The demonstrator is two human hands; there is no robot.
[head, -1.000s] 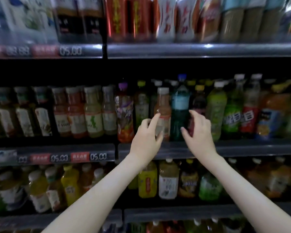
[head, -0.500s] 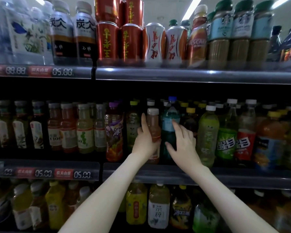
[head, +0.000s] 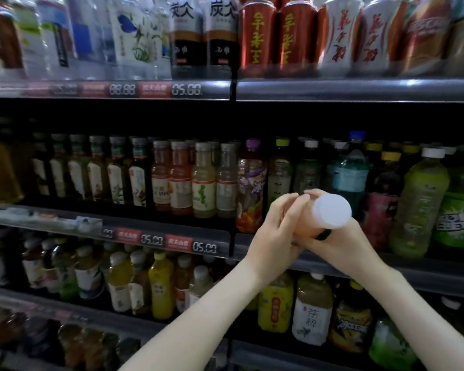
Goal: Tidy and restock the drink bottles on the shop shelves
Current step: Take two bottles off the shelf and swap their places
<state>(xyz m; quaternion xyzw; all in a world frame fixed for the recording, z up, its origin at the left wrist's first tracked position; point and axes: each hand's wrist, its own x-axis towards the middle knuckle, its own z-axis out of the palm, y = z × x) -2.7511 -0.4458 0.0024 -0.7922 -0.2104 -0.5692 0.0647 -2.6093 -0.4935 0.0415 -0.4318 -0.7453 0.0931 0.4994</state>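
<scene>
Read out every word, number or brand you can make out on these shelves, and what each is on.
"88.88": top-rail tag.
"05.00": next top-rail tag; left middle-rail tag; right middle-rail tag.
"C100": reddish bottle's label.
"炭仌": black-labelled bottles, top shelf.
Red cans and other labels: too blurred to read.
Held white-capped bottle: label hidden.

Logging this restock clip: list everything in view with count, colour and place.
white-capped bottle: one, peach-orange drink, in front of the middle shelf, cap toward camera
red cans: at least two, yellow script, top shelf
black-labelled bottles: two, top shelf, left of the red cans
purple-capped bottle: one, middle shelf, centre
blue-capped bottle: one, teal, middle shelf, behind the held bottle
pale-green bottle: one, white cap, middle shelf, right
price tags: several, red and black, shelf edges
left hand: one, grips the bottle's left side
right hand: one, grips it from below
</scene>
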